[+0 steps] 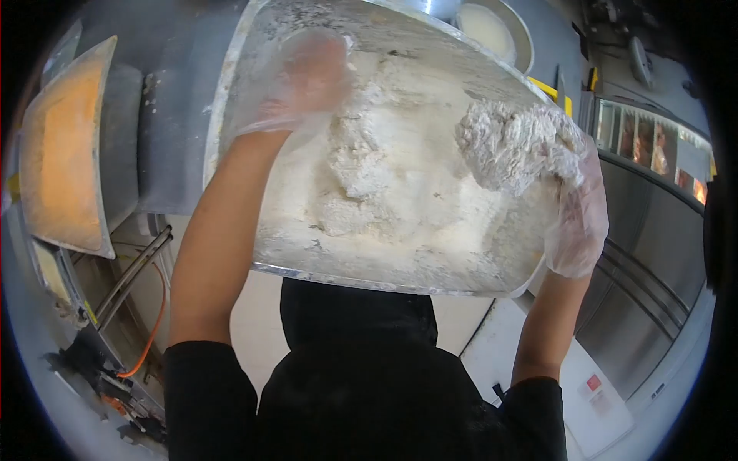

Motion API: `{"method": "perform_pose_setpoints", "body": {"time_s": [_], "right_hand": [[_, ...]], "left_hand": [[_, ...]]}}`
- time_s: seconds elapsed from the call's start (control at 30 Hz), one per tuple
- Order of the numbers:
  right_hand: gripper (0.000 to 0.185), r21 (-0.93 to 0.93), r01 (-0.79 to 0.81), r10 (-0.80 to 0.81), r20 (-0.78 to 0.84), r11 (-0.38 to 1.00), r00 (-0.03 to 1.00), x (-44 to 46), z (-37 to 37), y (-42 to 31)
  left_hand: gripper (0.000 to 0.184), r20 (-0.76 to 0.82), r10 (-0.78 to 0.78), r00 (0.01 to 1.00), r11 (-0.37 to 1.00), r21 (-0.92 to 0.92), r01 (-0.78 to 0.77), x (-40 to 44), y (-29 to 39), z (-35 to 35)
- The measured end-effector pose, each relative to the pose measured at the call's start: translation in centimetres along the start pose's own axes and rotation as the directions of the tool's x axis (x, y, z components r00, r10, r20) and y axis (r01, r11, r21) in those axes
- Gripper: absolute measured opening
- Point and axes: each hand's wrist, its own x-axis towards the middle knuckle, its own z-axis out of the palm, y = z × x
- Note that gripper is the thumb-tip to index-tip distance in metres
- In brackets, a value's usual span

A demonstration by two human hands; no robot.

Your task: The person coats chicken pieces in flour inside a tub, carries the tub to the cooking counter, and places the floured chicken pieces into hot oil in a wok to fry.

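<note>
A wide metal tray (346, 278) of white flour (430, 146) lies in front of me. My right hand (580, 211), in a clear plastic glove, grips a shaggy, flour-coated piece of meat (515, 146) at its right end, holding it over the tray's right side. Another flour-coated piece (357, 157) rests in the flour near the middle. My left hand (307, 77), also in a clear glove, is over the tray's upper left, above and left of that resting piece. Motion smears its fingers, so their position is unclear.
To the left stands a metal container (65, 146) of orange-yellow contents. Behind the tray's upper right is a round bowl (526, 38) with whitish liquid. A yellow-edged item (550, 88) sits beside it. A steel cabinet (638, 223) stands at right.
</note>
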Motion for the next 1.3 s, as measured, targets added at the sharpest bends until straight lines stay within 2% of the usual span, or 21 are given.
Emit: {"method": "perform_pose_setpoints", "body": {"time_s": [0.07,0.17,0.23,0.3,0.33,0.4,0.47,0.53,0.6,0.63,0.67,0.77,0.8,0.83,0.87,0.9,0.97,1.0,1.13,1.2,1.3], "right_hand": [[0.042,0.098,0.038,-0.041,0.025,0.994,0.999,0.2,-1.4,-0.8],[0.043,0.019,0.113,-0.113,-0.015,0.993,0.994,1.4,-2.6,-2.2],[0.045,0.057,0.170,-0.173,0.057,0.984,0.983,2.9,-3.4,-3.4],[0.045,0.082,0.249,-0.259,0.151,0.965,0.954,5.6,-4.6,-4.4],[0.045,-0.176,0.359,-0.313,0.241,0.917,0.918,7.6,-4.3,-4.6],[0.044,-0.603,0.538,-0.328,0.430,0.590,0.841,12.1,-3.7,-5.2],[0.043,-0.791,0.608,-0.233,0.581,0.063,0.780,16.8,-2.8,-5.8],[0.041,-0.766,0.541,-0.100,0.604,-0.348,0.790,19.8,-1.2,-5.7],[0.034,-0.766,0.439,-0.021,0.507,-0.470,0.862,21.7,1.8,-4.6],[0.031,-0.847,0.326,-0.022,0.369,-0.419,0.929,23.3,2.5,-3.3],[0.028,-0.908,0.201,-0.014,0.222,-0.367,0.975,24.5,2.9,-1.6],[0.029,-0.940,0.208,-0.179,0.261,-0.270,0.948,24.7,3.6,1.8],[0.031,-0.931,0.218,-0.104,0.258,-0.294,0.960,24.6,3.4,1.2],[0.032,-0.919,0.234,-0.027,0.256,-0.317,0.966,24.5,3.1,-0.2],[0.034,-0.906,0.254,0.056,0.250,-0.338,0.967,24.2,3.1,-1.7],[0.039,-0.721,0.373,0.143,0.361,-0.584,0.922,21.5,3.7,-4.5],[0.047,-0.861,0.508,-0.017,0.508,-0.016,0.861,16.4,0.7,-7.0],[0.049,-0.523,0.386,-0.230,0.339,0.760,0.912,15.0,-2.4,-7.4],[0.045,-0.408,0.323,-0.265,0.194,0.854,0.945,8.7,-3.2,-9.7],[0.047,-0.385,0.198,-0.166,0.115,0.902,0.979,6.9,-3.4,-9.1],[0.053,-0.116,0.042,-0.009,0.268,0.992,0.963,5.7,-4.7,-5.5]], "left_hand": [[0.051,0.181,0.072,0.981,0.458,0.868,-0.194,0.4,2.0,-0.1],[0.054,0.024,0.040,0.999,0.951,0.305,-0.046,-0.1,0.2,0.2],[0.054,0.010,-0.029,1.000,0.859,-0.510,0.030,-0.5,-1.7,0.2],[0.053,0.012,-0.001,1.000,0.882,-0.471,0.006,-0.1,-2.5,0.1],[0.052,0.000,0.058,0.998,0.997,0.048,-0.058,0.2,-1.4,0.1],[0.051,0.094,-0.012,0.995,0.721,0.690,-0.057,0.3,1.6,0.3],[0.051,0.174,-0.288,0.941,0.430,0.902,-0.035,0.4,7.8,-0.5],[0.052,0.126,0.134,0.983,0.687,0.703,-0.183,0.5,-3.4,-0.4],[0.052,-0.038,0.188,0.981,0.978,0.101,-0.184,0.6,-6.2,-0.7],[0.051,-0.036,0.021,0.999,0.911,-0.411,-0.034,-0.1,-4.3,-0.6],[0.051,0.054,-0.121,0.991,0.577,-0.808,0.115,-0.7,-2.5,-0.6],[0.050,-0.020,-0.167,0.986,0.646,-0.757,0.094,-1.1,0.9,-0.6],[0.050,-0.012,-0.090,0.996,0.972,-0.219,0.085,-0.8,2.8,-0.8],[0.050,0.040,-0.037,0.999,0.916,0.402,0.018,-0.3,5.0,-1.2],[0.051,0.118,-0.034,0.992,0.502,0.861,-0.085,-0.4,5.8,-1.5],[0.050,0.106,0.013,0.994,0.577,0.811,-0.095,-1.0,5.4,-1.7],[0.049,0.060,0.123,0.991,0.708,0.695,-0.130,-1.8,5.0,-2.2],[0.048,0.029,0.089,0.996,0.799,0.594,-0.089,-1.8,4.6,-2.3],[0.035,-0.133,0.173,0.976,0.984,0.060,-0.166,-1.1,1.2,-0.7],[0.032,-0.145,0.220,0.965,0.975,0.072,-0.212,-1.2,1.2,-0.7],[0.035,0.012,0.245,0.970,0.803,0.558,-0.209,-1.3,2.3,-1.6]]}}
